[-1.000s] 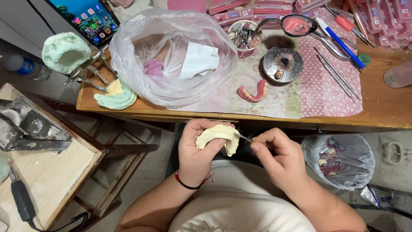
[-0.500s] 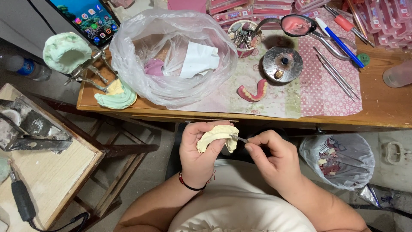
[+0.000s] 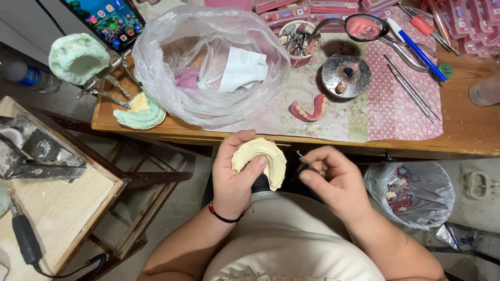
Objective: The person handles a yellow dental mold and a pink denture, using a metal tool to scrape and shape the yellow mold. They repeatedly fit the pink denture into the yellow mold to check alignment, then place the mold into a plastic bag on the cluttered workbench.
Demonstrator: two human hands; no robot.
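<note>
My left hand [image 3: 235, 179] grips a cream horseshoe-shaped plaster dental cast [image 3: 260, 158] over my lap, just below the table edge. My right hand [image 3: 333, 179] pinches a thin metal instrument [image 3: 303, 159]; its tip points left, a little apart from the cast's right side. On the table mat above lies a pink denture with teeth [image 3: 308, 110].
A clear plastic bag [image 3: 208, 62] with paper and pink wax sits on the wooden table [image 3: 469, 130]. Nearby: a metal burner [image 3: 345, 75], a cup of burs [image 3: 298, 39], hand tools [image 3: 411, 83], a green articulator cast [image 3: 78, 57], a phone [image 3: 109, 21]. A waste bag [image 3: 411, 192] hangs right; a side bench [image 3: 47, 192] left.
My right hand has drawn back to the right, taking the instrument's tip off the cast. My left hand tilted the cast slightly.
</note>
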